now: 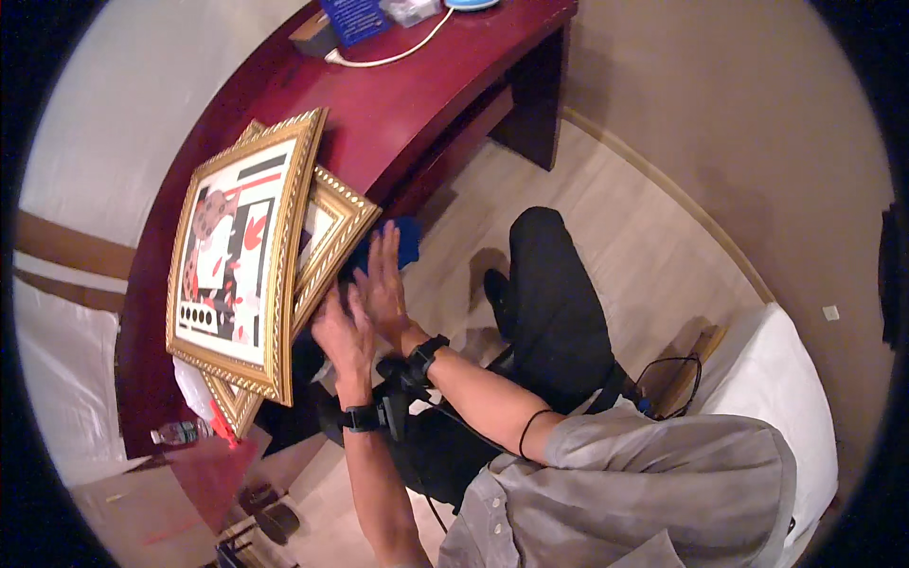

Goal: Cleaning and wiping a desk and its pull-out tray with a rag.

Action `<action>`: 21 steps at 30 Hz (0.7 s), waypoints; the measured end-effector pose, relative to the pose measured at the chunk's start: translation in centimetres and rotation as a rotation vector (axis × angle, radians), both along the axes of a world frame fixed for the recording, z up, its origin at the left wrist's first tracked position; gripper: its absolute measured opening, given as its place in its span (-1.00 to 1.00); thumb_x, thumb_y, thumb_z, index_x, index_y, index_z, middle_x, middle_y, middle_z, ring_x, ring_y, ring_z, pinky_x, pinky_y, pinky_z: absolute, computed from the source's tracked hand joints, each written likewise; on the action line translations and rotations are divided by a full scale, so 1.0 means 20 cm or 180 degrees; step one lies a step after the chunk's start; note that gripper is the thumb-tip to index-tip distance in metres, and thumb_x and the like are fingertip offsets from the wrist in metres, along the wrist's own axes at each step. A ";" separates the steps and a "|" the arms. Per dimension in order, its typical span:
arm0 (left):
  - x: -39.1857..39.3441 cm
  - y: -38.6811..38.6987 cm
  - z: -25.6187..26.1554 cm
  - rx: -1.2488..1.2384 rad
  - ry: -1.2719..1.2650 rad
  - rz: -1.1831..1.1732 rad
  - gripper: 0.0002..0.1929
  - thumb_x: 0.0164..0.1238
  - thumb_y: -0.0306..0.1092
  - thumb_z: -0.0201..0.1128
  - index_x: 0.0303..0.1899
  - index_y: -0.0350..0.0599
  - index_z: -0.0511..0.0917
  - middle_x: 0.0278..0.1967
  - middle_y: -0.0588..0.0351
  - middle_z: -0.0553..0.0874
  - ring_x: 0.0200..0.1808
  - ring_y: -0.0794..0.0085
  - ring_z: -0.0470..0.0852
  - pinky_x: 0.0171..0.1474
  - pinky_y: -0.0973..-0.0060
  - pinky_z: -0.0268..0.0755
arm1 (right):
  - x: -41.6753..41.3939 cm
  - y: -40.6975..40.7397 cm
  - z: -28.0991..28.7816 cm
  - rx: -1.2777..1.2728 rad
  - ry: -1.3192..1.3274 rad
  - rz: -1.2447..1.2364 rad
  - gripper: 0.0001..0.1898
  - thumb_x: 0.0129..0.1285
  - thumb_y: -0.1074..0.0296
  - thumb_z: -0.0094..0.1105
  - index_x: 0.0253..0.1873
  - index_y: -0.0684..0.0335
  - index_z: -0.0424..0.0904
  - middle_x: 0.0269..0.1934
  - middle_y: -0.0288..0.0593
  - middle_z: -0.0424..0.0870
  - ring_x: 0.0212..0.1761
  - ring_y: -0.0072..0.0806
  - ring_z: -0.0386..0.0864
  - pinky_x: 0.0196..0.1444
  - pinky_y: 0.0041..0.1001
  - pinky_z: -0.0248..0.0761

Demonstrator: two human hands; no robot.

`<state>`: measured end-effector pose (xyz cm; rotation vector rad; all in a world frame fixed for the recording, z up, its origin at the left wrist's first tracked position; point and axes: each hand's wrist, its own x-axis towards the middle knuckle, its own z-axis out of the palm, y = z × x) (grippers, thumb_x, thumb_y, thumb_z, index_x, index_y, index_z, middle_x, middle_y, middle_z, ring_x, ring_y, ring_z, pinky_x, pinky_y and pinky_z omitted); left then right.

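Two gilt-edged picture frames lie stacked at an angle on a dark red desk (pixel 341 142). The upper picture frame (pixel 234 248) holds an abstract print in red, black and white. Part of the lower picture frame (pixel 334 241) is covered by it, and its corner overhangs the desk edge. My left hand (pixel 346 330), with a black band on the wrist, is beside the lower frame's edge, fingers partly bent and apart. Close by, my right hand (pixel 385 287) has its fingers stretched out and holds nothing. A blue object (pixel 408 241) shows behind the right fingers; its kind is unclear.
A white cable (pixel 398 60), a blue printed packet (pixel 355 21) and a small box (pixel 312 35) are at the desk's far end. A plastic bottle (pixel 181 432) and a white plastic bag (pixel 190 389) lie beside the frames. Below stands a cardboard box (pixel 135 504).
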<state>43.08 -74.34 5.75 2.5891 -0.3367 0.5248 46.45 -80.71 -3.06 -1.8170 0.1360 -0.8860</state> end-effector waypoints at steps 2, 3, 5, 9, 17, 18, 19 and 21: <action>0.07 -0.02 -0.04 0.0061 0.0084 -0.0428 -0.52 0.48 -0.21 0.14 0.26 -0.39 0.47 0.21 -0.39 0.54 0.25 -0.19 0.52 0.33 0.13 0.32 | 0.10 -0.09 0.01 0.0473 0.0257 -0.0156 -0.18 0.43 0.40 0.06 0.55 0.49 -0.32 0.57 0.36 -0.38 0.63 0.22 -0.36 0.60 -0.04 -0.25; 0.12 -0.06 -0.07 -0.0033 0.0247 -0.0569 -0.48 0.50 -0.16 0.11 0.29 -0.39 0.44 0.26 -0.39 0.50 0.31 -0.18 0.47 0.37 0.14 0.28 | 0.16 -0.18 0.01 0.0542 0.0292 -0.0359 -0.18 0.43 0.40 0.06 0.55 0.49 -0.32 0.57 0.36 -0.37 0.63 0.21 -0.35 0.60 -0.05 -0.26; 0.15 -0.08 -0.09 0.0027 0.0574 -0.0520 -0.43 0.54 -0.06 0.05 0.33 -0.39 0.40 0.30 -0.37 0.47 0.36 -0.15 0.42 0.43 0.15 0.19 | 0.26 -0.31 0.02 0.0723 0.0379 -0.0661 -0.19 0.44 0.39 0.05 0.55 0.50 -0.32 0.57 0.37 -0.36 0.63 0.19 -0.34 0.61 -0.07 -0.29; 0.16 -0.09 -0.11 -0.0261 0.1203 -0.0318 -0.32 0.57 0.11 -0.05 0.37 -0.38 0.35 0.36 -0.30 0.42 0.43 -0.11 0.33 0.50 0.19 0.06 | 0.45 -0.70 -0.01 0.0541 0.0263 -0.1069 -0.21 0.49 0.26 -0.02 0.51 0.63 -0.29 0.55 0.45 -0.30 0.62 0.24 -0.33 0.62 -0.06 -0.35; 0.15 -0.03 -0.10 -0.0557 0.1259 -0.0388 -0.31 0.54 0.14 -0.02 0.38 -0.32 0.36 0.41 -0.23 0.38 0.48 -0.05 0.27 0.52 0.20 -0.02 | 0.77 -1.49 0.12 0.1422 0.0650 -0.1327 -0.27 0.51 0.14 -0.05 0.47 0.64 -0.08 0.46 0.45 0.09 0.52 0.24 0.05 0.56 -0.11 -0.08; 0.15 -0.05 -0.10 -0.0630 0.1309 -0.0432 -0.31 0.54 0.14 -0.01 0.39 -0.31 0.36 0.42 -0.23 0.37 0.48 -0.04 0.26 0.53 0.20 -0.03 | 0.77 -1.51 0.11 0.1420 0.0579 -0.1501 -0.28 0.51 0.11 -0.05 0.46 0.64 -0.03 0.42 0.49 0.16 0.48 0.25 0.12 0.53 -0.12 -0.01; 0.16 -0.07 -0.09 -0.0693 0.1351 -0.0460 -0.32 0.54 0.13 0.00 0.39 -0.30 0.36 0.42 -0.22 0.37 0.49 -0.03 0.26 0.53 0.20 -0.03 | 0.76 -1.47 0.10 0.1265 0.0465 -0.1493 -0.25 0.51 0.10 -0.06 0.47 0.66 -0.07 0.45 0.51 0.08 0.52 0.24 0.04 0.56 -0.12 -0.10; 0.19 -0.07 -0.11 -0.0792 0.1373 -0.0521 -0.33 0.54 0.11 0.00 0.40 -0.30 0.34 0.43 -0.20 0.36 0.50 0.00 0.24 0.53 0.22 -0.05 | 0.71 -1.31 0.08 0.1450 0.0334 -0.1459 -0.22 0.52 0.11 -0.08 0.47 0.71 -0.15 0.50 0.51 -0.08 0.58 0.22 -0.10 0.61 -0.14 -0.22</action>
